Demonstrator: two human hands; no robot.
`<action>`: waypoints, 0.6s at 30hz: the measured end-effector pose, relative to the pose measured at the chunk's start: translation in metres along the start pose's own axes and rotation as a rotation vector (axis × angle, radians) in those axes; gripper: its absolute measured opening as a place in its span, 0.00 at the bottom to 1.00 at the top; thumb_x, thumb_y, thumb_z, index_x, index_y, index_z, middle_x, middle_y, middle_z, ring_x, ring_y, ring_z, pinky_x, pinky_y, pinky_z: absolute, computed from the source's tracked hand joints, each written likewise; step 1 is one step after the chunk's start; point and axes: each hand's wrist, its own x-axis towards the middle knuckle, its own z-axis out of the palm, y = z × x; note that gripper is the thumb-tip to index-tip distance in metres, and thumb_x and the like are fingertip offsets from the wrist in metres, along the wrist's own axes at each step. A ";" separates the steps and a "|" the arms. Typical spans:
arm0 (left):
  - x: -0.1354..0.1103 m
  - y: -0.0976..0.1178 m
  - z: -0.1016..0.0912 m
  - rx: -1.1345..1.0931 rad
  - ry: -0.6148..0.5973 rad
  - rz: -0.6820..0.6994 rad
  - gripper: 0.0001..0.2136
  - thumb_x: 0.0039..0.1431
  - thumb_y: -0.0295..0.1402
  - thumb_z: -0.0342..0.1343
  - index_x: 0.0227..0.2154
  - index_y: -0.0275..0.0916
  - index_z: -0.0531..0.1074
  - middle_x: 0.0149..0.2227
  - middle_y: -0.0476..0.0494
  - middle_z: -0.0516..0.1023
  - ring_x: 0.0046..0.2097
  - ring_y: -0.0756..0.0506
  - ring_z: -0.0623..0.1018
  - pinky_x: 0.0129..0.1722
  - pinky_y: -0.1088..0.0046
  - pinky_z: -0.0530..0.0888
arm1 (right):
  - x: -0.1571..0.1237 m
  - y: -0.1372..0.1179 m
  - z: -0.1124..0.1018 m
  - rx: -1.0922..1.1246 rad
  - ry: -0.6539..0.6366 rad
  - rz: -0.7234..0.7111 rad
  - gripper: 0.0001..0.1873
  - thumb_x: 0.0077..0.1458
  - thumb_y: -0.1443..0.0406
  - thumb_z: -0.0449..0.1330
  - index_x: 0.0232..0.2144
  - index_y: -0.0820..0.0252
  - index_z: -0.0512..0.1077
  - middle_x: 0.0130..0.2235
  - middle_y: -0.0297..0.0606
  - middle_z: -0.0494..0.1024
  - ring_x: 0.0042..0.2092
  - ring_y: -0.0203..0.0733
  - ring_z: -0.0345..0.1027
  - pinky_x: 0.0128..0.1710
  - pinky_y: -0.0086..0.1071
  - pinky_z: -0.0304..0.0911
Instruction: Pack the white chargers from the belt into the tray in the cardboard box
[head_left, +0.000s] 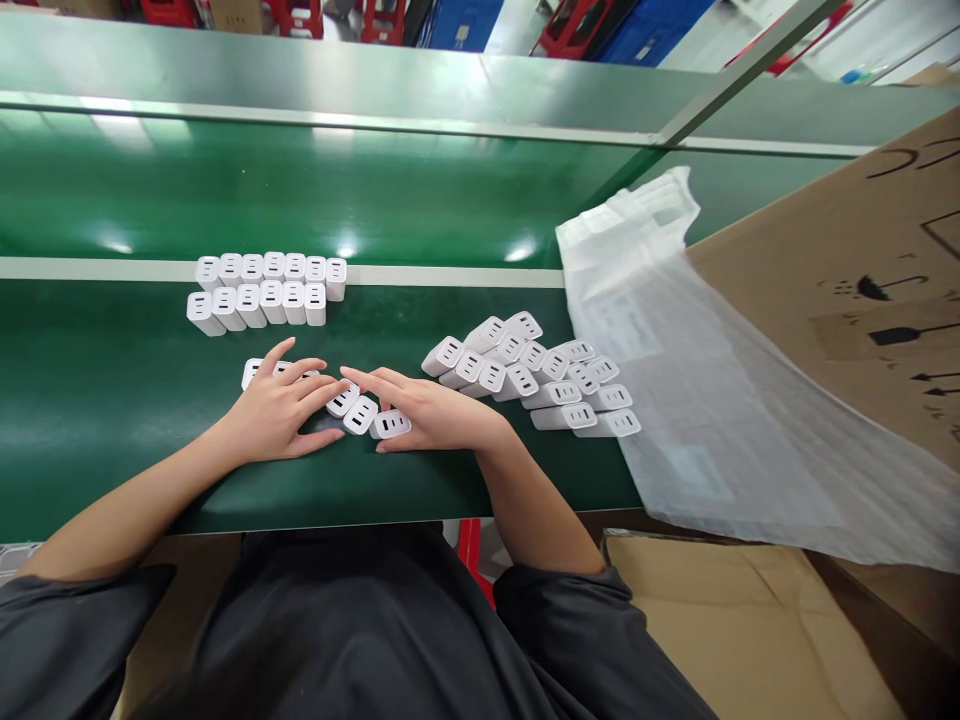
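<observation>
Several white power adapters with dark port slots stand in a short, uneven row in front of me on the green work surface. My left hand [274,408] lies over the left part of this row with its fingers spread, partly hiding the adapters there. From the other side my right hand [431,408] reaches in, fingers stretched out and thumb apart. One white adapter [391,424] sits between that thumb and the fingers, close against the hand. Between both hands another adapter [361,415] shows its port face upward.
Two neat rows of white adapters [272,300] stand farther back at the left. A looser, leaning cluster [517,368] is right of my hands. A translucent plastic bag [675,400] hangs over the cardboard box [840,270] at the right. A pale strip [450,276] crosses the surface.
</observation>
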 end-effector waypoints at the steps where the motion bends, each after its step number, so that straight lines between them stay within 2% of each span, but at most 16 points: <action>1: 0.000 0.002 0.000 0.000 0.012 -0.008 0.24 0.61 0.48 0.58 0.56 0.42 0.71 0.48 0.41 0.81 0.56 0.34 0.76 0.67 0.40 0.55 | 0.000 0.000 0.000 0.011 0.004 -0.006 0.59 0.53 0.65 0.69 0.72 0.40 0.32 0.60 0.43 0.63 0.44 0.42 0.72 0.46 0.40 0.72; 3: -0.001 0.006 0.003 0.014 0.037 -0.024 0.27 0.59 0.51 0.59 0.56 0.41 0.71 0.47 0.40 0.81 0.56 0.33 0.75 0.67 0.37 0.54 | -0.001 -0.001 0.001 0.035 0.016 -0.019 0.60 0.53 0.66 0.69 0.71 0.39 0.31 0.62 0.43 0.60 0.45 0.42 0.72 0.46 0.39 0.73; 10: 0.001 0.011 0.009 0.034 0.012 -0.034 0.20 0.64 0.47 0.56 0.53 0.42 0.72 0.48 0.42 0.81 0.56 0.36 0.76 0.68 0.40 0.55 | -0.005 0.001 0.001 0.082 -0.011 -0.059 0.62 0.51 0.69 0.69 0.71 0.38 0.30 0.68 0.45 0.48 0.49 0.41 0.72 0.51 0.40 0.72; 14: 0.003 0.011 0.009 0.030 0.006 0.006 0.18 0.67 0.44 0.53 0.53 0.40 0.70 0.52 0.40 0.80 0.58 0.38 0.75 0.68 0.45 0.54 | -0.001 0.002 0.000 0.049 -0.011 -0.074 0.62 0.52 0.66 0.69 0.71 0.41 0.29 0.70 0.45 0.49 0.60 0.50 0.66 0.53 0.40 0.70; 18: 0.003 0.011 0.009 0.061 0.022 -0.019 0.15 0.69 0.41 0.52 0.51 0.37 0.68 0.57 0.36 0.76 0.62 0.38 0.71 0.68 0.48 0.56 | 0.005 0.003 0.004 0.004 0.056 -0.064 0.60 0.55 0.63 0.67 0.72 0.44 0.27 0.71 0.44 0.50 0.66 0.53 0.59 0.55 0.43 0.69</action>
